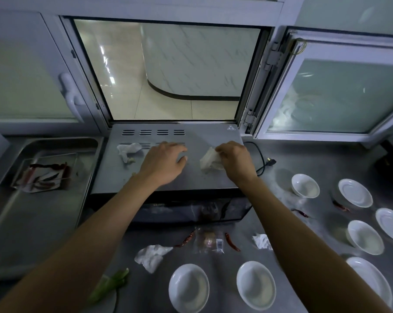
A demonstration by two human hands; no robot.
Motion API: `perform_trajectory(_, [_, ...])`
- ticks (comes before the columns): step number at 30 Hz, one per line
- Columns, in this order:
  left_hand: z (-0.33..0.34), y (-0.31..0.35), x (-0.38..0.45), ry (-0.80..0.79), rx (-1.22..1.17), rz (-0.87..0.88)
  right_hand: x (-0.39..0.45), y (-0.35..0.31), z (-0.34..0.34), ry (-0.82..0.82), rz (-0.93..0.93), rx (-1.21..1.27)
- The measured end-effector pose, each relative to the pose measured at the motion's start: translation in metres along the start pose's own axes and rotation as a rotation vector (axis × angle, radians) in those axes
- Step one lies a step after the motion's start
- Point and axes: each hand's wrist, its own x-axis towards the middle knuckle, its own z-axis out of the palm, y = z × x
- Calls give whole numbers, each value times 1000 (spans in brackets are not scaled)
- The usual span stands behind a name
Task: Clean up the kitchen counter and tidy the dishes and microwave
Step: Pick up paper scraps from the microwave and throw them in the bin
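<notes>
Both hands on the microwave [168, 177] top. My right hand [235, 160] pinches a wad [210, 161] near its right edge. Left hand [163, 162] lies flat mid-top, fingers relaxed and slightly apart. Second tissue [127, 151] sits near the left edge.

Left hand [163, 161] flat, fingers spread, right hand [235, 159] fingers curled, pinching

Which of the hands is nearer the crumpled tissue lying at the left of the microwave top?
Left. The left hand rests on the microwave top just right of that crumpled tissue, not touching it. The right hand is farther right, gripping a white cloth.
</notes>
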Motion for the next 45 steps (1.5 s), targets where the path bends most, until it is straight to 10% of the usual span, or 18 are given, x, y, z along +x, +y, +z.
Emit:
perform_trajectory(26, [-32, -99, -28, 39, 196, -229, 31, -102, 6, 146, -10, 344])
perform_trajectory(45, [-22, -63, -9, 269, -111, 114, 0, -95, -26, 280, 252, 374])
